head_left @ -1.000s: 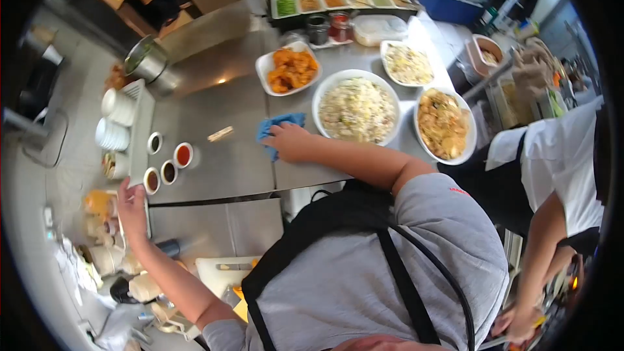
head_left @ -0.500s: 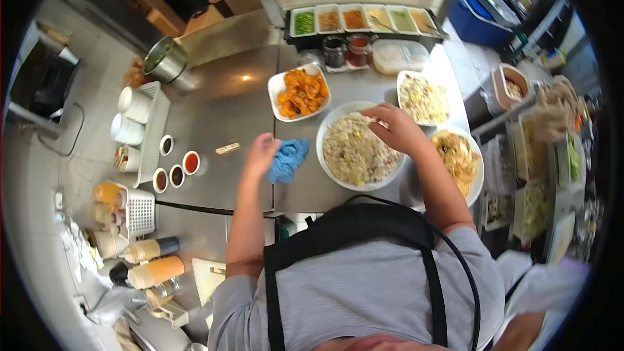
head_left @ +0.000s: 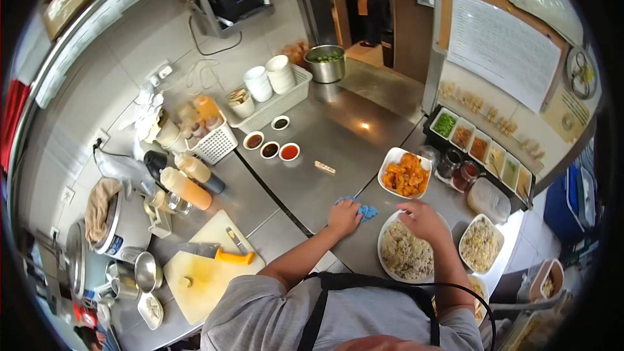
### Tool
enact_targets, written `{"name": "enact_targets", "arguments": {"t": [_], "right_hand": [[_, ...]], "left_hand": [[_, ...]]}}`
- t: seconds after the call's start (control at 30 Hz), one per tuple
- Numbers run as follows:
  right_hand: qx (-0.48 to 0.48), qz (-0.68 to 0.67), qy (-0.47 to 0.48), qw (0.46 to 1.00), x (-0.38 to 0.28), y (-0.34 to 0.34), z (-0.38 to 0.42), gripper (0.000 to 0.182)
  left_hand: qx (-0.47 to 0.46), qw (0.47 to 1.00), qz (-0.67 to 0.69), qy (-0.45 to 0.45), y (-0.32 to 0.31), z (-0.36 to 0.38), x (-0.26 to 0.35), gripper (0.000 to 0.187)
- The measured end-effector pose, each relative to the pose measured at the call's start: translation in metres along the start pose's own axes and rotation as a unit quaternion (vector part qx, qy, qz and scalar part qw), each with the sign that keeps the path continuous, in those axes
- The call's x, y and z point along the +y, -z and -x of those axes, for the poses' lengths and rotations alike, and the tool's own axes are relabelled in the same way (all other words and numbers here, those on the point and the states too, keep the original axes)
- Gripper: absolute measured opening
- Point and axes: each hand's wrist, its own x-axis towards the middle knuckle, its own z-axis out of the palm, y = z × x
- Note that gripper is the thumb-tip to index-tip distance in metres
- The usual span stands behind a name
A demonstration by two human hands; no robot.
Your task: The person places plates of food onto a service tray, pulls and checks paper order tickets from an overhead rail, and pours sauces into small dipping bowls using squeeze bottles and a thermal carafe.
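Stainless steel bench (head_left: 338,149) surfaces fill this kitchen corner. Nearest, the left hand (head_left: 344,216) presses flat, fingers together, on a crumpled blue cleaning cloth (head_left: 365,210) near the front edge of the bench. The right hand (head_left: 424,220) rests, fingers curled, on the rim of a large round white plate of fried rice (head_left: 406,253); whether it grips the rim cannot be told. For a clean wipe, hold the cloth flat under the palm and steady the plate. Beyond lies a white rectangular dish of orange fried pieces (head_left: 404,174). Three small round sauce cups (head_left: 271,145) stand mid-bench, holding dark and red sauces. At the back edge, a black tray of condiment compartments (head_left: 484,149) holds green, brown and orange toppings.
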Motion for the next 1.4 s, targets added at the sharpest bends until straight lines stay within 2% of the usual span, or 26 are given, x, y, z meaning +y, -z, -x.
{"name": "enact_targets", "arguments": {"t": [0.13,0.17,0.2,0.23,0.33,0.43,0.53,0.63,0.73,0.83,0.93,0.97,1.0,1.03,1.13,1.23,1.33,1.4], "right_hand": [[-0.119,-0.029,0.02,0.992,-0.037,-0.026,-0.022,0.024],[-0.131,-0.029,0.036,0.99,-0.039,-0.036,-0.026,0.025],[-0.142,-0.029,0.052,0.988,-0.039,-0.046,-0.032,0.025],[-0.133,-0.022,0.057,0.989,-0.036,-0.058,-0.036,0.026],[-0.167,0.07,0.046,0.982,-0.019,-0.093,-0.047,0.031],[-0.215,0.186,-0.011,0.959,-0.017,-0.124,-0.054,0.037],[-0.235,0.258,-0.064,0.935,-0.021,-0.148,-0.061,0.028],[-0.206,0.247,-0.058,0.945,-0.009,-0.159,-0.071,0.031],[-0.269,0.243,-0.077,0.929,-0.011,-0.153,-0.084,0.021],[-0.303,0.252,-0.087,0.915,-0.006,-0.157,-0.094,0.022],[-0.294,0.213,-0.093,0.927,0.007,-0.163,-0.098,0.025],[-0.303,0.208,-0.094,0.925,0.009,-0.164,-0.099,0.025],[-0.312,0.203,-0.094,0.923,0.008,-0.161,-0.101,0.026],[-0.322,0.198,-0.096,0.921,0.008,-0.16,-0.102,0.026],[-0.33,0.171,-0.11,0.922,0.016,-0.162,-0.102,0.026],[-0.349,0.165,-0.121,0.915,0.006,-0.156,-0.106,0.024],[-0.361,0.168,-0.13,0.908,0.006,-0.157,-0.108,0.024],[-0.351,0.169,-0.123,0.913,0.008,-0.157,-0.106,0.024]], "left_hand": [[0.072,0.991,0.081,-0.081,0.015,0.011,-0.005,0.031],[0.031,0.973,0.226,-0.032,0.009,0.014,-0.015,0.03],[-0.012,0.931,0.365,0.016,-0.003,0.012,-0.03,0.03],[-0.054,0.866,0.494,0.062,-0.005,0.01,-0.042,0.029],[-0.008,0.847,0.516,0.126,-0.001,0.005,-0.07,0.024],[-0.013,0.882,0.448,0.144,0.011,0.004,-0.094,0.023],[-0.05,0.847,0.486,0.206,0.007,0.004,-0.114,0.02],[-0.096,0.85,0.465,0.227,0.014,0.0,-0.117,0.019],[-0.106,0.851,0.468,0.213,0.012,-0.003,-0.12,0.019],[-0.112,0.849,0.473,0.208,0.013,-0.004,-0.122,0.019],[-0.108,0.83,0.503,0.214,0.025,-0.006,-0.118,0.017],[-0.034,0.904,0.41,0.116,0.025,-0.01,-0.12,0.018],[0.04,0.951,0.306,0.014,0.026,-0.015,-0.12,0.02],[0.113,0.971,0.192,-0.088,0.028,-0.021,-0.12,0.023],[0.115,0.985,0.014,-0.128,0.048,-0.055,-0.115,0.027],[0.114,0.981,-0.146,-0.053,0.045,-0.08,-0.115,0.026],[0.055,0.971,-0.231,-0.016,0.028,-0.097,-0.126,0.023],[-0.039,0.969,-0.242,-0.008,0.026,-0.105,-0.127,0.022]]}}
